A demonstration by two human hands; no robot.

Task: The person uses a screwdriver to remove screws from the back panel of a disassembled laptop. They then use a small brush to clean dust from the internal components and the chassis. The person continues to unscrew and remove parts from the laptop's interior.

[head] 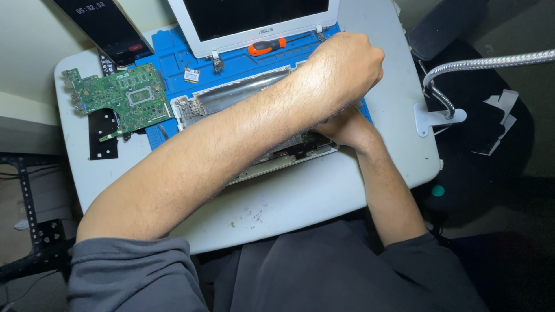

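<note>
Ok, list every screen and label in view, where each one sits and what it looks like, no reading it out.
Laptop screen: top centre, behind the blue mat; dark rectangle, white frame, small mark on the lower edge.
Phone: top left corner of the table, tilted; black slab, pale digits, red dot.
Small card: on the mat below the laptop screen; pale square label.
Circuit board: left; green, small pale mark on top.

This looks like a little repair spot for computers, set up on a small white table [324,202]. A blue rubber work mat [173,55] covers the top. On it lie a green circuit board [124,98], an orange and black screwdriver [267,46], and an opened white laptop [254,20]. A bendy silver lamp arm [491,60] clips on the edge.
</note>
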